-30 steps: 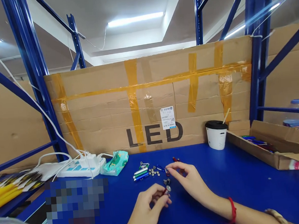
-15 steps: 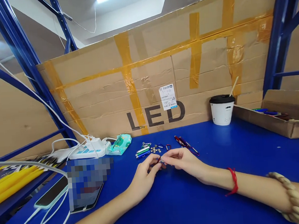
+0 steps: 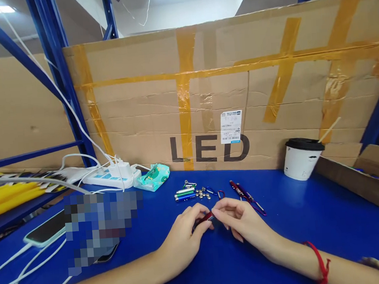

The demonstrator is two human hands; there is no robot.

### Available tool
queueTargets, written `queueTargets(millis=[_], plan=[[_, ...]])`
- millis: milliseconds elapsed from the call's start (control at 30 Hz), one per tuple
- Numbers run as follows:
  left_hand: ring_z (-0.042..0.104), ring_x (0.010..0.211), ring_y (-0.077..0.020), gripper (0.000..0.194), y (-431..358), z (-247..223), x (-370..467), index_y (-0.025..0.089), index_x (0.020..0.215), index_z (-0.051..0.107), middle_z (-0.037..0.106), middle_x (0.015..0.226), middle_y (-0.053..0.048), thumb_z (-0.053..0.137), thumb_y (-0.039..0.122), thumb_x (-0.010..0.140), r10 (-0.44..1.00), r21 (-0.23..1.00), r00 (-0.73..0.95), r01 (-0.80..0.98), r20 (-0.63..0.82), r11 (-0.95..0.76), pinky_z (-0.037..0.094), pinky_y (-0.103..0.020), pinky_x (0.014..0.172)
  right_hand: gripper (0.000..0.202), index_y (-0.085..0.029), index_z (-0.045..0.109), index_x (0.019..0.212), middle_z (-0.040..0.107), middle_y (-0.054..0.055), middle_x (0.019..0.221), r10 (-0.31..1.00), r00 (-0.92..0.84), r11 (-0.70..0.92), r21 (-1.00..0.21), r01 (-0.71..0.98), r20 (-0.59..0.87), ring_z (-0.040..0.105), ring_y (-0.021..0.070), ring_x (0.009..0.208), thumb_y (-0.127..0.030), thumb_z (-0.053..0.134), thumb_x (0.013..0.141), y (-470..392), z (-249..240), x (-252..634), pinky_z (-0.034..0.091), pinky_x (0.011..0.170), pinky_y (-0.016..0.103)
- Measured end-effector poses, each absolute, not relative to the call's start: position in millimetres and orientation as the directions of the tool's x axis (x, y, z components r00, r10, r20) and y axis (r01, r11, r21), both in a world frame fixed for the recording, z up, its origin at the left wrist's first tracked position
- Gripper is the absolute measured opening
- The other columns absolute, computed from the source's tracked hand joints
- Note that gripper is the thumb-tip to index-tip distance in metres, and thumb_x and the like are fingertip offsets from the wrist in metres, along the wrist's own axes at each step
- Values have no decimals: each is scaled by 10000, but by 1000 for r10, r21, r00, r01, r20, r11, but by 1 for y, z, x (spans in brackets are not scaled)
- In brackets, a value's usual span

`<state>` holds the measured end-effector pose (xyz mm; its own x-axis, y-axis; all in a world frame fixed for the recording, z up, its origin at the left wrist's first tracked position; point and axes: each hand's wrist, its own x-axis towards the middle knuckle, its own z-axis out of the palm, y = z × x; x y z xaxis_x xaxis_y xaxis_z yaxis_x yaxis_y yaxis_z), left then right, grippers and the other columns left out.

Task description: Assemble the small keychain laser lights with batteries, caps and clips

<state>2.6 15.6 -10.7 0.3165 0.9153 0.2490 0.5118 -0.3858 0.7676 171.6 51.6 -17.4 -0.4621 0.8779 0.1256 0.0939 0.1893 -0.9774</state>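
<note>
Red tube steadied in the left hand, its far end under the right fingertips

On the left of the blue tabletop [image 3: 266, 262], a phone [image 3: 48, 229] lies on its back with a white cable [image 3: 18, 255] running from it. The power strip [image 3: 104, 181] sits behind it near the cardboard panel [image 3: 136, 119], a spot that seems to keep the plugs off the working area. The soft turquoise packet [image 3: 154, 175] is just beside the strip.

The left hand [image 3: 181, 237] is closed around a red tube [image 3: 206, 219], thumb against curled fingers — probably to hold it steady and leave its right end exposed. That tube is near the middle of the tabletop, between the 2 hands.

Behind the hands, 3 slim tubes [image 3: 185, 194], silver, green and blue, lie side by side, apparently kept together as similar parts. Small metal discs [image 3: 201, 196], perhaps button cells, are scattered to their right, near a blue carabiner [image 3: 209, 190] and a red carabiner [image 3: 221, 194].

The right hand [image 3: 247, 220] has its thumb and forefinger drawn close at the tube's right end, a pose that suits fine work; I cannot tell whether they pinch a small part. Beyond it, 2 dark red penlights [image 3: 240, 189] lie nearly parallel — set apart from the loose pieces. Farther right are a lidded paper cup [image 3: 299, 161] and an open cardboard box [image 3: 357, 184].
</note>
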Motion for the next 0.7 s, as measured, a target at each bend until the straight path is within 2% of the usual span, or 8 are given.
queueTargets(millis=[133,300,400,467,567,700], plan=[[563,795,-171,130,16,-11,2,195,851,503,630,789,-3,398,251,903,914,820,315,430,257,-379,371,-247,734,269,-180,610,780,543,-32,568,832,-448,429,-892,144,329,466,73,446,-444,645,746,55,-16,165,337,386,189],[557,733,-148,153,19,-12,1,177,860,520,607,739,10,398,257,904,927,868,308,373,216,-327,362,-223,681,129,-184,683,728,609,34,756,642,-454,750,-628,207,618,566,109,583,-313,694,732,67,-17,167,425,449,205],[534,681,-136,161,20,-13,-1,173,830,542,620,730,11,404,226,895,932,873,314,387,179,-298,344,-220,628,76,-189,682,739,628,40,765,480,-518,872,-449,195,708,596,130,664,-251,660,776,74,-19,172,474,513,211],[519,662,-128,159,21,-13,-2,169,834,551,620,715,14,407,206,890,931,879,324,379,168,-291,335,-218,619,66,-182,674,750,635,43,771,416,-545,906,-385,177,728,607,136,702,-218,641,794,76,-19,174,503,589,227],[491,628,-119,155,22,-13,-3,164,885,554,613,702,18,403,199,891,924,885,345,362,163,-291,329,-220,606,58,-172,665,761,633,45,766,401,-569,911,-374,171,717,608,135,708,-185,627,803,76,-19,174,510,624,234],[474,623,-124,152,22,-14,-3,162,862,543,604,692,10,406,222,888,917,897,364,335,160,-290,334,-232,614,81,-165,641,742,615,44,761,472,-556,873,-449,190,684,590,119,635,-219,628,801,73,-19,171,478,510,207]])
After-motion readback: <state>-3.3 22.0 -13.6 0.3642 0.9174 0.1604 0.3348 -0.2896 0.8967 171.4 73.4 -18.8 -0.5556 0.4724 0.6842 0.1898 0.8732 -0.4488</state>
